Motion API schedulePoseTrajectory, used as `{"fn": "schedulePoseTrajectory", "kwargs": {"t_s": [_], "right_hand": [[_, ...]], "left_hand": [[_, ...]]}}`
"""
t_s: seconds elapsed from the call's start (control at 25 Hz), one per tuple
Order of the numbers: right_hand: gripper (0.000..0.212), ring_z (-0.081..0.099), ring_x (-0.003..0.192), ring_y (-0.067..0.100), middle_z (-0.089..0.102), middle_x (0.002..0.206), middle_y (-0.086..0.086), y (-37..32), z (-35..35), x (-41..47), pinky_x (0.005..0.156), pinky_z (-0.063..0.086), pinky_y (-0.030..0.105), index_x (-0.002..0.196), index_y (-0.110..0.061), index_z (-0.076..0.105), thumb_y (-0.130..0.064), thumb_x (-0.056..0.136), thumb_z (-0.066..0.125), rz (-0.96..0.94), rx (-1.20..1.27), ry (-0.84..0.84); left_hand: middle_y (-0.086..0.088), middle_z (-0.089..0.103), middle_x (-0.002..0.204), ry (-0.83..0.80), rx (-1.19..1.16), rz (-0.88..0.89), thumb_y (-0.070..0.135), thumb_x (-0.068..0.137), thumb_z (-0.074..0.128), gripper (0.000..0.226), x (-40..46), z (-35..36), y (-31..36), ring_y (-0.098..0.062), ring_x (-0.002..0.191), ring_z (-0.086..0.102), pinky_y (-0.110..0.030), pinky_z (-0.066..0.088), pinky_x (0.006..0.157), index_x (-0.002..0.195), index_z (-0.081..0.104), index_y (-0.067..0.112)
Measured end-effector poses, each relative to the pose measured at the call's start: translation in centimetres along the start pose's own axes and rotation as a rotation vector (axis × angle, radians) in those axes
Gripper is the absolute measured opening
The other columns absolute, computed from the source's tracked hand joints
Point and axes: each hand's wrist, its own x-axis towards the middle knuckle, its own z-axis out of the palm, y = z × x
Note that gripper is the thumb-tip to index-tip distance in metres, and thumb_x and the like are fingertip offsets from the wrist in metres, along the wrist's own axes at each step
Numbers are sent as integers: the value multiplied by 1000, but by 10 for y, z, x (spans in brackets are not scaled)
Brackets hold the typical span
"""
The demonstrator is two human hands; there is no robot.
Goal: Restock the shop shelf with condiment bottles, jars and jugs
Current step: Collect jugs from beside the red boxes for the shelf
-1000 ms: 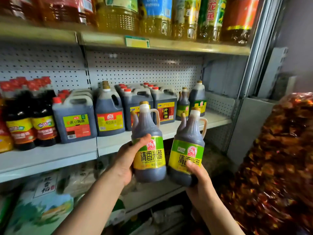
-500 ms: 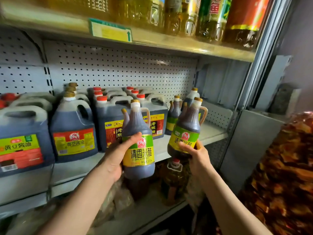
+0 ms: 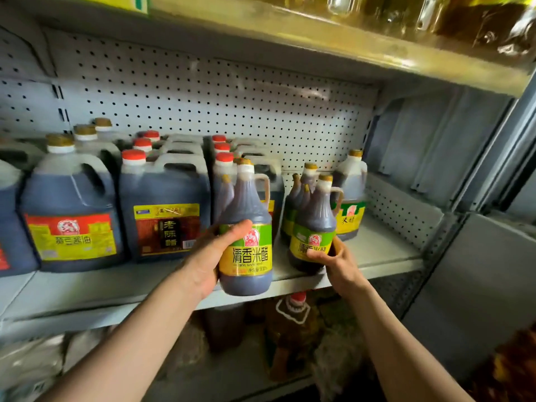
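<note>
Head view. Left hand (image 3: 207,256) clenched in a grip round a rice vinegar bottle (image 3: 246,236) with a green-and-yellow label, thumb across the label's upper left. Bottle upright, long axis vertical, gold cap up, loop handle to the right, label facing the camera; held in front of the middle shelf (image 3: 377,256), base just below the shelf's front edge, not resting on it.

Right hand (image 3: 338,264) gripping a second rice vinegar bottle (image 3: 314,227) low on its label, fingers curled across the front. That bottle also upright, cap up, handle to the right, its base at the shelf surface close to the front edge, toward the right end; contact with the shelf not clear. Just behind it, more small vinegar bottles (image 3: 301,187) in a row running back, and a larger green-labelled jug (image 3: 349,198) near the rear right.

Left of these, along the shelf: red-capped dark vinegar jugs (image 3: 165,204) in rows, then gold-capped soy sauce jugs (image 3: 68,210) with red-and-yellow labels, all upright. White pegboard (image 3: 217,97) at the back. Oil bottles (image 3: 478,21) on the upper shelf at the top edge, blurred. Below, on the lower shelf, a red-capped bottle (image 3: 295,317) and bagged goods, dim.
</note>
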Motion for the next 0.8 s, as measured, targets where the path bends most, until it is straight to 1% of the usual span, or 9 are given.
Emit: {"fn": "schedulePoseTrajectory", "kwargs": {"t_s": [0.08,0.16,0.28,0.4,0.48,0.56,0.64,0.72,0.8], "right_hand": [[83,65,115,38,68,123,19,0,-12,12,94,55,42,133,-6,52,-19,61,93,-5,-58,-72],[89,63,119,34,67,127,15,-2,-23,19,99,51,46,136,-12,49,-26,61,94,10,-108,-150],[76,63,121,24,67,130,7,-1,-39,28,102,50,39,136,-21,48,-16,70,87,38,-137,-241],[70,63,122,20,68,129,3,-2,-40,37,100,52,32,139,-18,46,-5,78,78,53,-156,-296],[68,62,123,24,67,130,7,-1,-35,46,103,50,37,139,-13,48,-8,79,80,39,-185,-325],[67,62,122,25,67,129,9,-2,-27,56,107,47,43,138,-11,48,-15,79,81,50,-212,-328],[69,64,119,21,69,126,5,-3,-19,61,109,46,46,137,-14,49,-23,77,83,47,-247,-309],[71,65,117,16,69,125,1,-4,-15,62,109,47,45,138,-17,49,-26,75,82,28,-306,-282],[74,62,121,13,65,132,-1,-5,-13,52,107,49,38,143,-17,46,-22,79,81,-26,-281,-226]], "left_hand": [[-7,76,97,40,-2,-8,24,58,89,55,11,9,-7,-24,89,73,-39,55,81,107,67,20],[-9,76,100,55,3,-11,28,54,92,60,19,17,-12,-26,90,73,-41,56,81,108,68,20],[-11,75,106,65,38,-6,42,30,98,94,30,27,-22,-29,96,72,-47,54,87,116,66,21],[-11,74,109,43,48,7,42,29,98,102,39,31,-29,-30,100,71,-48,53,88,123,63,22],[-12,73,109,26,51,23,44,27,98,103,42,35,-31,-30,99,71,-47,54,87,122,64,20],[-12,74,107,23,54,36,38,33,97,93,44,40,-35,-29,97,72,-44,54,84,118,65,20],[-12,74,106,28,60,38,34,39,93,84,47,45,-37,-28,96,72,-42,55,81,117,65,19],[-11,74,107,25,83,37,40,32,97,96,50,50,-41,-29,97,72,-43,55,82,120,64,19],[-9,74,106,13,94,46,48,23,98,106,53,54,-46,-28,97,72,-43,54,84,119,64,20]]}}
